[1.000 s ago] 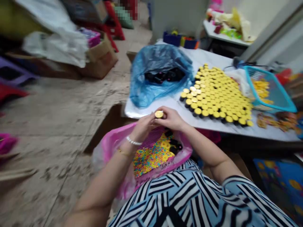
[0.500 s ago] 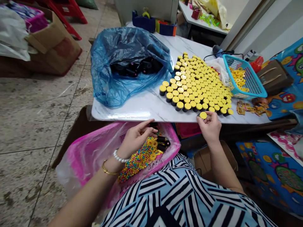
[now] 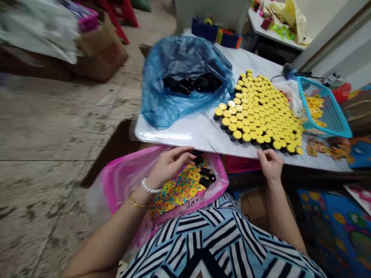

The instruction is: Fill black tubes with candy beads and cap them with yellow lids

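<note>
My left hand (image 3: 174, 164) hovers over the near side of a pink basket (image 3: 116, 164) lined with clear plastic, fingers stretched out and holding nothing that I can see. Small multicoloured beads or candies (image 3: 174, 195) fill the basket's bottom, with several black bottles (image 3: 205, 172) and yellow caps (image 3: 193, 191) on top. At the table's front edge is my right hand (image 3: 271, 164), its fingers curled in and nothing visible in them. Just beyond it stand many black bottles with yellow lids (image 3: 257, 112), packed upright in rows on the white table (image 3: 203, 141).
An open blue plastic bag (image 3: 162, 104) with black bottles inside lies on the table's left. At right are a turquoise basket (image 3: 333, 116) of yellow pieces and small orange packets (image 3: 327, 148). A cardboard box (image 3: 101, 54) stands on the floor.
My right hand has let go of the yellow-lidded bottle at the front of the rows. The view has swung left, so things appear further right. My left hand stays over the basket.
</note>
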### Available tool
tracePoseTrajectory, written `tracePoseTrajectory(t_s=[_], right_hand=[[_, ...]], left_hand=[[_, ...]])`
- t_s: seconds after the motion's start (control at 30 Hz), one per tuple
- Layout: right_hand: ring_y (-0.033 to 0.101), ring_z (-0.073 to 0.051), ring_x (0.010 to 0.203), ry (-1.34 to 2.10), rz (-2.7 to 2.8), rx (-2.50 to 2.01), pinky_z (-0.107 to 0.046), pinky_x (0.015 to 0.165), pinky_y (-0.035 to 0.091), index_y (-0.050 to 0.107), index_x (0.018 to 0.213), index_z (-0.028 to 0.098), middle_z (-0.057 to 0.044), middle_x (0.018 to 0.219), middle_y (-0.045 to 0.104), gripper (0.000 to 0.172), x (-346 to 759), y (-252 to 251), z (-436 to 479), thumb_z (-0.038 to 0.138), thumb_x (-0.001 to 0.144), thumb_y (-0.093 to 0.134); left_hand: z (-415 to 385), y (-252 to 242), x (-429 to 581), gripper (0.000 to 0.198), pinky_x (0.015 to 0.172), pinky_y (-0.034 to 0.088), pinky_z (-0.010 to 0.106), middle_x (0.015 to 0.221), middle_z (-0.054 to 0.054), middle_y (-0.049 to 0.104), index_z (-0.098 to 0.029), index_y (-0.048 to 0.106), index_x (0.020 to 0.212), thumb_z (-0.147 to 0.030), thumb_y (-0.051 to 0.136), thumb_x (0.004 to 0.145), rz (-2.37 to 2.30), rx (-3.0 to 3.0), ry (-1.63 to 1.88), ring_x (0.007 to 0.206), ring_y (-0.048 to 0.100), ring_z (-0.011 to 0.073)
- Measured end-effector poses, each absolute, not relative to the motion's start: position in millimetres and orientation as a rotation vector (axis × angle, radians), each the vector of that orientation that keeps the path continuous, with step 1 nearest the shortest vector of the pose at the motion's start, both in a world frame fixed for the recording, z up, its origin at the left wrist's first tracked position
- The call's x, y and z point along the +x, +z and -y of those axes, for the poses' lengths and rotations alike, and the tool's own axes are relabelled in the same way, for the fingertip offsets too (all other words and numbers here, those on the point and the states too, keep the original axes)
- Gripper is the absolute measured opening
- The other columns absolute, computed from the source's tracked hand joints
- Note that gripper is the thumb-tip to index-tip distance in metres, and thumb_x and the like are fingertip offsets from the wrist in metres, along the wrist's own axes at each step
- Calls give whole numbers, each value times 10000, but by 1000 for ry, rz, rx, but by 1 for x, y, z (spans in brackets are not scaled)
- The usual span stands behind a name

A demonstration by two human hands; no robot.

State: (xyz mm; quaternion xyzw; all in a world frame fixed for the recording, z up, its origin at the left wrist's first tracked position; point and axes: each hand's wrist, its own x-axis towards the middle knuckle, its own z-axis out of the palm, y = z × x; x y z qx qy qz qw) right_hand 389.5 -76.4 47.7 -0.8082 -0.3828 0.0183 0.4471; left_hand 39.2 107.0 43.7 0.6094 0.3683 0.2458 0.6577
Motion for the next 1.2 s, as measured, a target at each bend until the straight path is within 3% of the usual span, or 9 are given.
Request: tracePoseTrajectory(t_s=[0.13, 0.27, 0.43, 0.6, 0.7, 0.77, 0.9, 1.07, 1.2], right_hand=[[489, -140, 602, -268, 655, -1977, -290, 608, 462, 577, 806, 217, 28, 693, 523, 360, 390, 49, 95, 553, 901, 667], [528, -156, 682, -527, 691, -2173, -304, 689, 513, 662, 1042, 176, -6, 819, 562, 421, 394, 45, 102, 559, 874, 711], [586, -212, 825, -648, 821, -2262, -387, 870, 528, 670, 987, 181, -94, 976, 649, 388, 396, 36, 85, 546, 864, 717], [631, -183, 752, -473, 675, -2218, -329, 718, 529, 624, 1034, 186, -35, 891, 650, 369, 389, 46, 87, 477, 842, 744], [641, -162, 744, -434, 767, -2207, -304, 631, 525, 678, 1135, 172, -79, 1048, 643, 366, 387, 64, 97, 429, 876, 706], [646, -181, 798, -497, 909, -2243, -343, 692, 557, 741, 1124, 186, -102, 1120, 630, 298, 389, 70, 99, 365, 895, 673], [670, -259, 956, -527, 1120, -2242, -448, 900, 561, 786, 1109, 202, -84, 955, 696, 263, 393, 60, 88, 333, 951, 620], [654, -234, 853, -638, 897, -2203, -405, 819, 549, 743, 1096, 148, -96, 940, 704, 362, 391, 49, 84, 462, 982, 602], [631, -263, 874, -638, 816, -2301, -438, 868, 519, 685, 984, 182, -63, 812, 673, 470, 401, 47, 86, 645, 915, 640]], left_hand=[[-108, 29, 32, 492, 968, 629, 406, 1113, 116, 805, -169, 713, 1308, -517, 675, 963, -877, 1405, 550, 973, 787, 229], [-106, 19, 36, 527, 912, 640, 393, 1102, 126, 805, -151, 709, 1303, -544, 679, 953, -888, 1388, 494, 936, 785, 231], [-101, 23, 42, 519, 870, 650, 377, 1083, 124, 809, -161, 725, 1276, -553, 693, 937, -893, 1405, 478, 911, 786, 232], [-98, 41, 35, 506, 919, 643, 378, 1106, 113, 810, -182, 719, 1303, -548, 669, 958, -904, 1482, 462, 961, 792, 232], [-96, 52, 34, 485, 943, 636, 368, 1089, 114, 813, -187, 734, 1290, -532, 675, 955, -944, 1521, 487, 993, 787, 229], [-95, 54, 37, 486, 935, 636, 363, 1089, 119, 813, -171, 734, 1291, -520, 663, 960, -936, 1534, 500, 980, 785, 223], [-87, 40, 46, 460, 937, 620, 368, 1092, 113, 815, -159, 740, 1282, -483, 631, 975, -894, 1652, 421, 966, 780, 222], [-59, 10, 59, 428, 1034, 557, 415, 1246, 122, 771, -174, 718, 1315, -443, 592, 1007, -700, 2116, 283, 1115, 741, 272], [-41, -10, 72, 405, 942, 564, 394, 1211, 146, 746, -164, 713, 1285, -431, 545, 1032, -662, 2375, 64, 1062, 725, 283]])
